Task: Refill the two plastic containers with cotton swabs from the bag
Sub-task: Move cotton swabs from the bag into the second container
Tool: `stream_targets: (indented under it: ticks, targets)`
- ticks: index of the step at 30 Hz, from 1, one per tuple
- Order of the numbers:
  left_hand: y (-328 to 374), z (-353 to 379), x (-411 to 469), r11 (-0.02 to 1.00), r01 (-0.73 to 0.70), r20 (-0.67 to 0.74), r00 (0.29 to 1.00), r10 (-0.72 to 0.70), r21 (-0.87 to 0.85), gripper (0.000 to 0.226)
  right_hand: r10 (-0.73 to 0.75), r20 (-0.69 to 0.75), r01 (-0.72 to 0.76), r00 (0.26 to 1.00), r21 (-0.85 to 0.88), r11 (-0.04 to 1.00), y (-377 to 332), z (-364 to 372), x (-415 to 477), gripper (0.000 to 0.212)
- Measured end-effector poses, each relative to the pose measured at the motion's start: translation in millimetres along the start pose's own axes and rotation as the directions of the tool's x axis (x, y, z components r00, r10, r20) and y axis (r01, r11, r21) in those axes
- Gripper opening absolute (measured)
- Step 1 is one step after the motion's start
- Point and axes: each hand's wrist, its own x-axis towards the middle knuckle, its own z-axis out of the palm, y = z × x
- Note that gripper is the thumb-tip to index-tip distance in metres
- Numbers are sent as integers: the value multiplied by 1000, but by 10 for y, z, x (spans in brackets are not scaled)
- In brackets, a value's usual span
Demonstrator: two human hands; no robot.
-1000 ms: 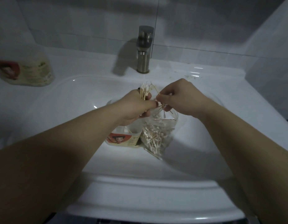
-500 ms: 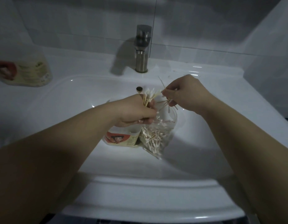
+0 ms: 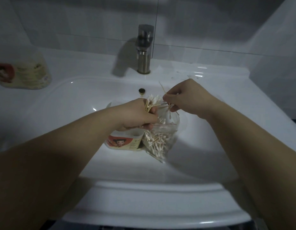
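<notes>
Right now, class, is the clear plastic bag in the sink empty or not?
Not empty: many cotton swabs show through the clear plastic bag lying in the sink.

sink container (image 3: 123, 142) top hidden, counter container (image 3: 26, 75) blurred

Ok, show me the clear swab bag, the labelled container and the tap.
Clear plastic swab bag (image 3: 156, 143): head view, swab-filled lower part.
White labelled plastic container (image 3: 122, 142): head view, front label.
Grey metal tap (image 3: 144, 63): head view, upright body.
</notes>
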Motion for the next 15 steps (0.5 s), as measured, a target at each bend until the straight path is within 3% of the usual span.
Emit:
stream_targets:
  ticks: [4, 9, 12, 15]
  targets:
    - [5, 9, -6, 1000, -13, -20, 1000, 13, 5, 16, -17, 42, 16, 999, 25, 1000, 1, 8, 2, 16]
    - [29, 26, 0, 995, -22, -94, 996, 13, -95, 21, -31, 95, 31, 995, -5, 999, -14, 15, -26, 17]
    - [45, 12, 19, 996, -37, -107, 994, 27, -87, 7, -49, 129, 54, 990, -34, 998, -33, 29, -42, 15]
    - [24, 12, 52, 997, -63, -106, 993, 58, -45, 23, -59, 134, 66, 989, -48, 997, -41, 46, -45, 15]
